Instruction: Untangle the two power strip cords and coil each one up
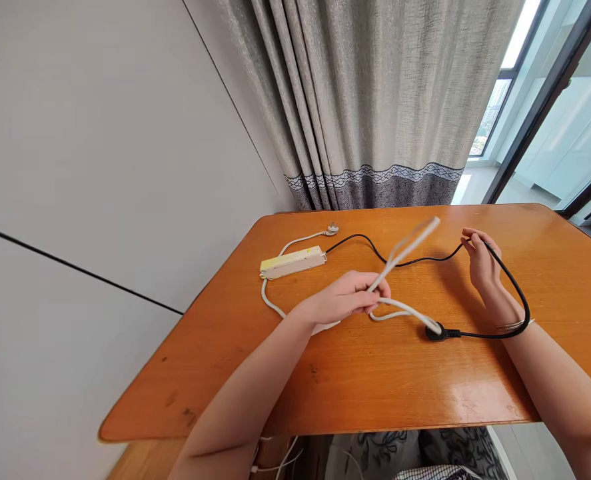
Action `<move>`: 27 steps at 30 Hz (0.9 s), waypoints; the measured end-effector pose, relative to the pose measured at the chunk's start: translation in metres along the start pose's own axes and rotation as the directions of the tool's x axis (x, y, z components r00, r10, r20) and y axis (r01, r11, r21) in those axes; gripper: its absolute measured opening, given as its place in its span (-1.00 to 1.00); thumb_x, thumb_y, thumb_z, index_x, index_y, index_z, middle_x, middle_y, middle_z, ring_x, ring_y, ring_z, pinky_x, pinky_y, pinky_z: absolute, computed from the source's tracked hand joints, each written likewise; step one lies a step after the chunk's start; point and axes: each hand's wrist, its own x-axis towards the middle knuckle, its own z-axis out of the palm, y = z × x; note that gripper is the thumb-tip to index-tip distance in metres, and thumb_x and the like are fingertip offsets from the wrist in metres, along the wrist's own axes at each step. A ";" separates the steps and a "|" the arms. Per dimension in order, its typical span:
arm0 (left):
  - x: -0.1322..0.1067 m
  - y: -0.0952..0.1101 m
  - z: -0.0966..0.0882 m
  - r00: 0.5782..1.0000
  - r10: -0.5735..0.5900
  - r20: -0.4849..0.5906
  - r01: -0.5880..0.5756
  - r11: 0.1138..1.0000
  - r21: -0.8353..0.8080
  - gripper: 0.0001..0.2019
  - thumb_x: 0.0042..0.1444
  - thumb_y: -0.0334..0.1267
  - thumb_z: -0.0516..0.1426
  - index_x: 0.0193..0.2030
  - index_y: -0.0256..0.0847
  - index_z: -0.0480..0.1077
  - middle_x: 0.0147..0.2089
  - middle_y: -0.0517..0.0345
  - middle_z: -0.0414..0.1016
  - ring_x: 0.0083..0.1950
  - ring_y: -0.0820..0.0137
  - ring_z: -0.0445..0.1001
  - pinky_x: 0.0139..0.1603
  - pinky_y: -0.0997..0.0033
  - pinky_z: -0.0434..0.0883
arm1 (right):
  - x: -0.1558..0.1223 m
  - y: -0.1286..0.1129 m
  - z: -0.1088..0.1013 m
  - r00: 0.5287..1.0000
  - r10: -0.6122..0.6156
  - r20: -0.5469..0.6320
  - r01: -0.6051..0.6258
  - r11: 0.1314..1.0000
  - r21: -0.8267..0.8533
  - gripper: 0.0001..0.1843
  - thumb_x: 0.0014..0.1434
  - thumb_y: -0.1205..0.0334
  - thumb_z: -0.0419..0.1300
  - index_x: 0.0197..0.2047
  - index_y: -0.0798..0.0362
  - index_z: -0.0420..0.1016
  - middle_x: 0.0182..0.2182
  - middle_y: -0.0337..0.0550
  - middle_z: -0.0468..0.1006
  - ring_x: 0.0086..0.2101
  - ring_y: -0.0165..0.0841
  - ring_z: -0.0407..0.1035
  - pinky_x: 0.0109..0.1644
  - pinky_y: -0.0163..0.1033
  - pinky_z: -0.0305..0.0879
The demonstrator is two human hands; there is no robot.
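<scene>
My left hand point(358, 292) is closed round a white cable point(400, 257), part of which sticks up in a loop blurred by motion. Another stretch of that cable runs down to a black plug point(435, 331) on the table. A black cord point(524, 293) leads from this plug, curving up to my right hand point(481, 257), whose fingers pinch it above the tabletop. The same black cord appears to continue left to a white and yellowish power strip point(295, 262). Behind the strip lies a white plug point(331, 229) on its cable. My left forearm and hand hide part of the white cable.
The orange-brown wooden table point(375, 380) has rounded corners. A grey wall panel point(100, 167) borders it on the left, and a patterned curtain point(375, 100) hangs beyond the far edge. Glass doors stand at the right. White wires point(288, 460) show below the near edge.
</scene>
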 end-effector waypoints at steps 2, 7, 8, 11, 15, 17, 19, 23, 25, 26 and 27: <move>0.004 -0.006 0.004 0.997 -0.061 0.047 0.059 0.998 0.030 -0.85 0.11 -0.19 0.14 -0.30 -0.22 0.43 -0.54 0.25 0.37 -0.56 0.54 0.23 -0.56 0.53 0.14 | 0.002 -0.003 0.002 0.996 0.020 -0.083 -0.017 0.999 0.046 -0.71 0.23 -0.06 0.21 -0.13 -0.06 0.55 -0.06 -0.12 0.53 -0.02 -0.26 0.45 0.21 -0.01 0.38; 0.017 -0.030 -0.002 0.974 -0.207 0.090 0.201 0.976 0.080 -0.81 0.22 -0.17 0.04 -0.20 -0.21 0.41 -0.37 0.15 0.51 -0.41 0.42 0.48 -0.32 0.41 0.43 | 0.007 -0.009 0.009 0.988 0.024 -0.151 0.002 0.985 0.173 -0.75 0.19 -0.01 0.21 -0.29 -0.02 0.57 -0.17 -0.13 0.54 -0.06 -0.29 0.44 0.19 -0.03 0.39; 0.019 -0.035 -0.005 0.973 -0.217 0.078 0.207 0.971 0.122 -0.77 0.25 -0.16 0.01 -0.19 -0.22 0.42 -0.31 0.09 0.54 -0.33 0.38 0.52 -0.25 0.37 0.46 | 0.009 -0.010 0.009 0.986 0.013 -0.165 0.020 0.980 0.198 -0.74 0.19 -0.03 0.21 -0.31 -0.02 0.56 -0.20 -0.14 0.54 -0.07 -0.29 0.44 0.18 -0.02 0.39; 0.024 -0.045 -0.013 0.986 -0.162 -0.029 0.162 0.921 0.355 -0.67 0.30 -0.09 -0.04 -0.14 -0.21 0.48 -0.08 -0.02 0.58 -0.07 0.27 0.55 0.00 0.28 0.47 | 0.012 -0.013 0.009 0.982 -0.022 -0.187 0.070 0.964 0.256 -0.63 0.19 -0.16 0.15 -0.29 -0.04 0.55 -0.21 -0.13 0.56 -0.06 -0.27 0.46 0.18 0.00 0.38; 0.029 -0.052 -0.021 0.982 -0.052 -0.183 0.138 0.857 0.496 -0.58 0.34 -0.01 -0.08 0.13 -0.16 0.42 0.22 -0.03 0.49 0.26 0.23 0.41 0.34 0.20 0.28 | 0.010 -0.024 0.014 0.985 -0.101 -0.139 0.133 0.960 0.245 -0.48 0.20 -0.33 0.08 -0.22 -0.05 0.55 -0.14 -0.09 0.60 0.03 -0.22 0.46 0.19 0.05 0.36; 0.031 -0.057 -0.024 0.966 -0.030 -0.257 0.158 0.853 0.497 -0.54 0.37 0.01 -0.12 0.18 -0.17 0.38 0.28 -0.04 0.44 0.32 0.24 0.37 0.39 0.18 0.23 | 0.004 -0.033 0.019 0.981 -0.154 -0.116 0.179 0.950 0.255 -0.46 0.20 -0.35 0.08 -0.20 -0.05 0.56 -0.13 -0.09 0.62 0.05 -0.20 0.46 0.17 0.07 0.37; 0.034 -0.063 -0.029 0.940 0.010 -0.342 0.185 0.826 0.532 -0.56 0.36 -0.03 -0.12 0.17 -0.18 0.39 0.33 -0.08 0.37 0.38 0.23 0.30 0.44 0.16 0.18 | -0.003 -0.045 0.023 0.962 -0.238 -0.132 0.266 0.926 0.268 -0.49 0.23 -0.30 0.08 -0.19 -0.04 0.58 -0.15 -0.10 0.63 0.04 -0.18 0.48 0.14 0.07 0.40; 0.036 -0.076 -0.042 0.867 0.059 -0.494 0.322 0.691 0.648 -0.65 0.32 -0.15 -0.01 0.13 -0.21 0.41 0.48 -0.15 0.14 0.52 0.14 0.07 0.50 0.05 0.05 | -0.021 -0.076 0.030 0.827 -0.532 -0.181 0.561 0.796 0.225 -0.56 0.32 -0.16 0.04 -0.14 -0.04 0.60 -0.20 -0.07 0.64 0.02 -0.11 0.50 0.04 0.09 0.45; 0.036 -0.081 -0.047 0.839 0.050 -0.541 0.403 0.612 0.681 -0.66 0.31 -0.15 0.02 0.14 -0.19 0.40 0.53 -0.14 0.04 0.57 0.09 -0.07 0.52 -0.03 -0.03 | -0.029 -0.089 0.032 0.724 -0.665 -0.182 0.689 0.708 0.153 -0.54 0.36 -0.16 -0.03 -0.16 -0.08 0.58 -0.27 -0.09 0.61 -0.02 -0.09 0.51 -0.01 0.12 0.45; 0.036 -0.083 -0.049 0.831 0.027 -0.555 0.441 0.576 0.688 -0.65 0.30 -0.14 0.03 0.15 -0.19 0.39 0.55 -0.15 0.00 0.58 0.07 -0.12 0.52 -0.07 -0.06 | -0.032 -0.094 0.033 0.679 -0.711 -0.180 0.733 0.671 0.115 -0.54 0.37 -0.16 -0.06 -0.19 -0.10 0.56 -0.31 -0.11 0.59 -0.06 -0.09 0.52 -0.03 0.13 0.46; 0.036 -0.085 -0.051 0.827 -0.013 -0.561 0.478 0.542 0.692 -0.63 0.30 -0.13 0.04 0.17 -0.20 0.38 0.56 -0.17 -0.04 0.59 0.04 -0.15 0.52 -0.10 -0.09 | -0.034 -0.098 0.033 0.647 -0.742 -0.176 0.761 0.644 0.086 -0.53 0.38 -0.16 -0.09 -0.21 -0.12 0.54 -0.35 -0.12 0.57 -0.10 -0.10 0.52 -0.05 0.13 0.46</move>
